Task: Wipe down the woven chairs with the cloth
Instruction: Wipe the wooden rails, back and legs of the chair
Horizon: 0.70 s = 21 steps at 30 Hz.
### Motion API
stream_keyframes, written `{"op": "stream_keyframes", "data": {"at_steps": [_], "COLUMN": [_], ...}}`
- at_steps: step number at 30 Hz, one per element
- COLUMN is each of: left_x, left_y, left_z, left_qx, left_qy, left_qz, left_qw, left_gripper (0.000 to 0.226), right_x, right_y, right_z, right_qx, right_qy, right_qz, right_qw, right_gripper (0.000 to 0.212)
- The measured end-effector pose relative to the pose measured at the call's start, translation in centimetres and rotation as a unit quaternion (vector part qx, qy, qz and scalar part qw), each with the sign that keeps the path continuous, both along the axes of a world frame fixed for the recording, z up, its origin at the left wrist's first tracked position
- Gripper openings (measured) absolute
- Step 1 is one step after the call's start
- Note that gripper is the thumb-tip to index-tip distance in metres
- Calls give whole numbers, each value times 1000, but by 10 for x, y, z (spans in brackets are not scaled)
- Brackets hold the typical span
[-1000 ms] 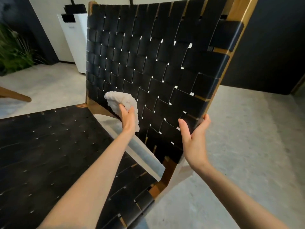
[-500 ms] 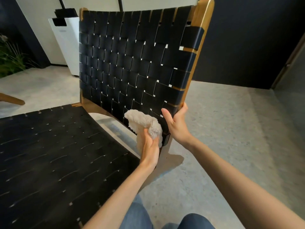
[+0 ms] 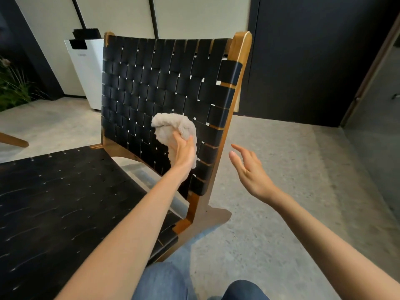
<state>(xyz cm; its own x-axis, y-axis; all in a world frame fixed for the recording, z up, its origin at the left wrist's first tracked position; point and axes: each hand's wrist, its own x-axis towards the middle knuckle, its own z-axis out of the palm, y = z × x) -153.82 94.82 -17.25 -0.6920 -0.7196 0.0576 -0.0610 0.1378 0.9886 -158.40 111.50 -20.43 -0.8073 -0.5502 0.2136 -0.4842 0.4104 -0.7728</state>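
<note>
Support gone: right hand (image 3: 249,169) has let go of the frame (image 3: 240,61) and hangs open beside it; left hand (image 3: 184,155), gripping the cloth (image 3: 173,126), wipes up the woven backrest (image 3: 151,83) unbraced.

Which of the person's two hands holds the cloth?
The left hand: it holds the cream cloth against the woven backrest, while the right hand hovers open beside the frame, touching nothing.
</note>
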Motion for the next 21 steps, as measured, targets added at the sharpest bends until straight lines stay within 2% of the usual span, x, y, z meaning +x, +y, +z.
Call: {"op": "stream_keyframes", "data": {"at_steps": [3, 8, 11, 13, 15, 18, 19, 21], "left_x": [5, 49, 74, 85, 88, 84, 82, 77], "left_y": [11, 45, 52, 52, 53, 51, 51, 52], "left_z": [-15, -40, -43, -37, -24, 4, 14, 32], "left_qx": [-19, -59, -73, -91, -91, -116, -128, -148], "left_qy": [1, 20, 0, 8, 30, 40, 34, 20], "left_qz": [-18, -157, -220, -232, -222, -242, -271, -324], "left_qw": [1000, 986, 973, 968, 970, 962, 953, 934], "left_gripper": [47, 28, 22, 21, 20, 16, 14, 10], "right_x": [-1, 11, 21, 26, 30, 35, 36, 37], "right_y": [7, 2, 3, 10, 19, 34, 39, 48], "right_z": [0, 0, 9, 17, 25, 35, 37, 43], "right_qx": [-22, -80, -103, -104, -107, -103, -91, -87], "right_qy": [-13, -16, -50, -88, -118, -123, -110, -87], "right_qz": [-15, -44, 34, 119, 160, 166, 163, 148], "right_qw": [1000, 996, 993, 983, 974, 973, 976, 981], "right_gripper": [60, 43, 37, 38, 46, 72, 74, 65]}}
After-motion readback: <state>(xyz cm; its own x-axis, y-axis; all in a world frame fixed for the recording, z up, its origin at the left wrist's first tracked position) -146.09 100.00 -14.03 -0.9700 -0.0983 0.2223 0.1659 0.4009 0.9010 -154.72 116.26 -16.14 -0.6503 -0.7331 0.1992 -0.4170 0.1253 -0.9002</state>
